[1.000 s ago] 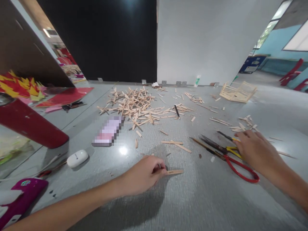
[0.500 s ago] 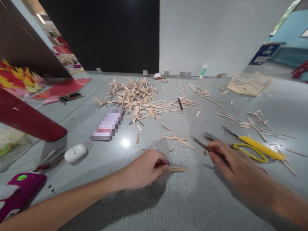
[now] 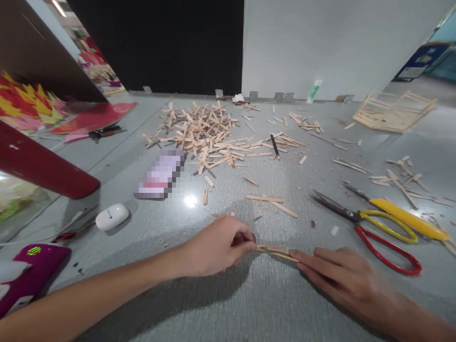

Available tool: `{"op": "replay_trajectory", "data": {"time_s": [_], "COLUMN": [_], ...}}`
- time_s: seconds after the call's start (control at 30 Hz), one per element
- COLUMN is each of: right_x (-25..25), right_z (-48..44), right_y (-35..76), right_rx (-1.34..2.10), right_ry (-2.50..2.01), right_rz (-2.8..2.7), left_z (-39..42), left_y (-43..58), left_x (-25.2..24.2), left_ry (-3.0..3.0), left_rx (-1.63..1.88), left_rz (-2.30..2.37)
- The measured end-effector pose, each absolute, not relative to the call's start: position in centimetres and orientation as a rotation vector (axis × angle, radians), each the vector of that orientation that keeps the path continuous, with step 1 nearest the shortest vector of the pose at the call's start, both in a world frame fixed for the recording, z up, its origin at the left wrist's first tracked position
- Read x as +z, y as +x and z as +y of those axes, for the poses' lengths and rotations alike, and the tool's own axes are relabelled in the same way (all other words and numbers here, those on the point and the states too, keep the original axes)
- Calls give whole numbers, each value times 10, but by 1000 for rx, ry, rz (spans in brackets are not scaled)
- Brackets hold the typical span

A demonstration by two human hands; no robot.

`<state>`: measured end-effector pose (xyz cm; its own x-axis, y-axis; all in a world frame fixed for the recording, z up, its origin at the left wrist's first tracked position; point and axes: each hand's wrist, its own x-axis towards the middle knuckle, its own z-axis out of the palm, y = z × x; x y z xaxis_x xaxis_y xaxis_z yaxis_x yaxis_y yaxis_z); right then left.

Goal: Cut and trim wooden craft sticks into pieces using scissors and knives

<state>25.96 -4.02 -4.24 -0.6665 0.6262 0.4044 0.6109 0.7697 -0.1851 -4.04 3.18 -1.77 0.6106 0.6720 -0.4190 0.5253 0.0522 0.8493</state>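
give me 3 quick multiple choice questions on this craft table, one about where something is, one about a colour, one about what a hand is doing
1. Where is the big pile of wooden sticks?
A. far side of the table, behind the phone
B. under the right hand
C. on the red board

2. What colour are the handles of the scissors?
A. both blue
B. one yellow, one red
C. both black

3. What is the left hand doing?
A. lying flat and open on the table
B. holding the scissors
C. pinching one end of a wooden stick

Answers:
1. A, the pile lies beyond the phone, toward the wall.
2. B, a yellow loop sits beside a red loop.
3. C, its fingertips close on the stick's end, while the right hand touches the other end.
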Motion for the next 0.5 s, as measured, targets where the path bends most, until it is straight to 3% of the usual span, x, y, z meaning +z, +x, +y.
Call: {"op": "replay_trajectory", "data": {"time_s": [0.23,0.5], "right_x": [-40,3], "right_z": [-35,-9], "right_y": [267,261], "right_rx": [117,188], "right_ry": [-912,-806], "right_rz": [-2587,-2921], "left_z": [33,31], "left_y": [-41,-39], "left_x": [-20,-20], "left_ry": [1721,1829], "left_rx": [205,199], "left_rz": [971,958]}}
